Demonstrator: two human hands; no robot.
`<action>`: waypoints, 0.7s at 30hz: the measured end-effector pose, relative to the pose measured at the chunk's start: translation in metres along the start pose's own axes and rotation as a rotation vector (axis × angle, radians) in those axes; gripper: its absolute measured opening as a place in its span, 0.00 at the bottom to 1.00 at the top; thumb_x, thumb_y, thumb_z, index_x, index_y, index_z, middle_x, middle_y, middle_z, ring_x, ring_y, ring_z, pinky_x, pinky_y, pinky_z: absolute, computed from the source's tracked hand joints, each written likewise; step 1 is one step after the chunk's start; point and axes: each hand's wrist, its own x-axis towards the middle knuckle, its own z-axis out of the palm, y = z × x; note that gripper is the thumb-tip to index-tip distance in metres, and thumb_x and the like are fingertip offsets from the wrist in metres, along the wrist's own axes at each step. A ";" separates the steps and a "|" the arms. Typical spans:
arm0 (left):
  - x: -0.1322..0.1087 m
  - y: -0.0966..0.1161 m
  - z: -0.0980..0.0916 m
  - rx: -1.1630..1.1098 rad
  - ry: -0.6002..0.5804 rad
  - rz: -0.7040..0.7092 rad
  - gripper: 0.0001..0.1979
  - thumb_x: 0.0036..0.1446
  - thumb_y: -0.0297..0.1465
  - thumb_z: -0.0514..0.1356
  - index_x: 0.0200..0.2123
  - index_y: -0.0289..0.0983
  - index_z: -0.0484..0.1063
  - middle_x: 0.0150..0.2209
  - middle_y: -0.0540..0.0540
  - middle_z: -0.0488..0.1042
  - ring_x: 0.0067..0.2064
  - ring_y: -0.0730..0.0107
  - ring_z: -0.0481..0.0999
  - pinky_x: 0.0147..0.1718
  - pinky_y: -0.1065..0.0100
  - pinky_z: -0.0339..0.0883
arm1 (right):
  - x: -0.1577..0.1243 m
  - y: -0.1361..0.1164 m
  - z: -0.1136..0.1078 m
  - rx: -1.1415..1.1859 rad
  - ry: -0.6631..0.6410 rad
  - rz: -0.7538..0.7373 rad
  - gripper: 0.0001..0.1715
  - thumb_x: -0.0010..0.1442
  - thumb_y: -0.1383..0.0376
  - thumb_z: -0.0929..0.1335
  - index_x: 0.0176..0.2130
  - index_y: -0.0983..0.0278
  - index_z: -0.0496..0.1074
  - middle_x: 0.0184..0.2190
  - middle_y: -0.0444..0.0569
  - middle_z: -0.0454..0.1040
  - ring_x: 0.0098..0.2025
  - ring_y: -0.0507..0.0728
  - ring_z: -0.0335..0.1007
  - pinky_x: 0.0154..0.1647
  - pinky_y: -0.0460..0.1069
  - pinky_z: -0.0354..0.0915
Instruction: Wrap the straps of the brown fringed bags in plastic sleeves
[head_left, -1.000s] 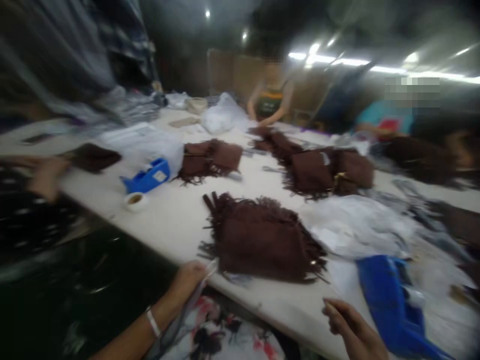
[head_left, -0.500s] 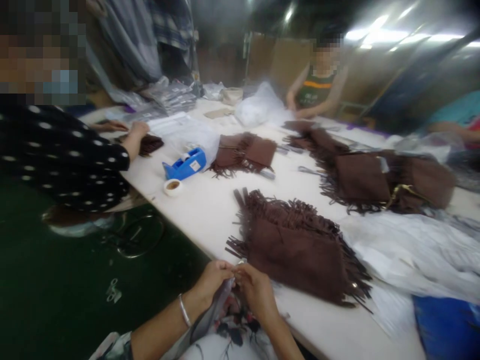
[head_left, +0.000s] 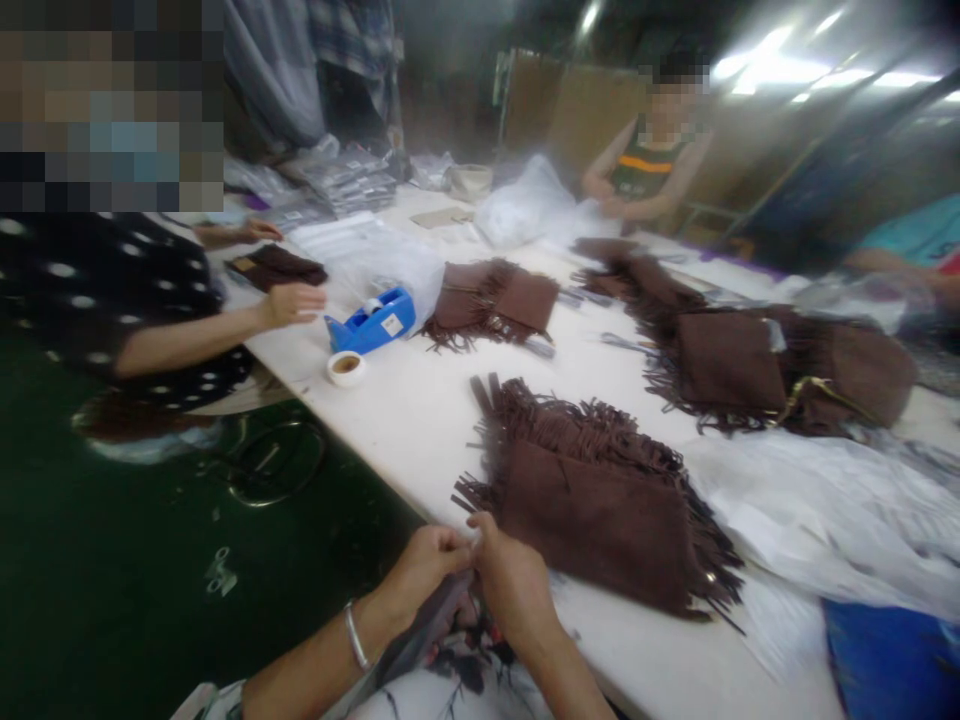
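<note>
My left hand (head_left: 421, 575) and my right hand (head_left: 516, 585) meet at the table's near edge, above my lap. Thumbs and fingers of both are pinched together. A small whitish bit shows between the fingertips, too small and blurred to name. Just beyond the right hand lies a dark brown fringed piece (head_left: 600, 510), flat on the white table (head_left: 390, 430), its strips spread along the far side and both ends. It looks like soft suede. Neither hand clearly grips it.
A blue tape dispenser (head_left: 371, 320) and a tape roll (head_left: 346, 368) stand near the left edge. More brown fringed pieces (head_left: 727, 360), white plastic sheeting (head_left: 832, 510) and a blue sheet (head_left: 892, 655) lie around. A co-worker's hand (head_left: 292, 303) reaches in at left; other people sit at the far side.
The co-worker's near hand has come away from the dark brown piece at left, toward the tape dispenser. My hands stay pinched together, with the fingers slightly shifted.
</note>
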 end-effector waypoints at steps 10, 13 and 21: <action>-0.004 -0.006 0.010 -0.336 0.032 -0.166 0.12 0.44 0.35 0.68 0.24 0.33 0.71 0.19 0.48 0.70 0.20 0.70 0.70 0.20 0.70 0.62 | -0.027 0.005 0.041 0.655 0.199 0.221 0.17 0.60 0.67 0.60 0.50 0.61 0.61 0.29 0.44 0.74 0.32 0.57 0.73 0.33 0.47 0.62; -0.006 0.000 0.013 -0.336 0.007 -0.160 0.13 0.44 0.35 0.68 0.25 0.33 0.71 0.20 0.47 0.71 0.20 0.70 0.70 0.21 0.69 0.64 | -0.031 0.004 0.055 0.874 0.233 0.266 0.19 0.58 0.65 0.61 0.50 0.61 0.60 0.26 0.42 0.72 0.27 0.56 0.72 0.28 0.47 0.64; -0.009 0.007 0.018 -0.077 0.140 -0.017 0.17 0.44 0.42 0.66 0.22 0.34 0.69 0.18 0.50 0.67 0.19 0.74 0.63 0.20 0.71 0.57 | -0.045 0.006 0.026 0.760 0.312 0.302 0.15 0.62 0.56 0.61 0.43 0.61 0.67 0.30 0.48 0.76 0.29 0.57 0.72 0.30 0.48 0.65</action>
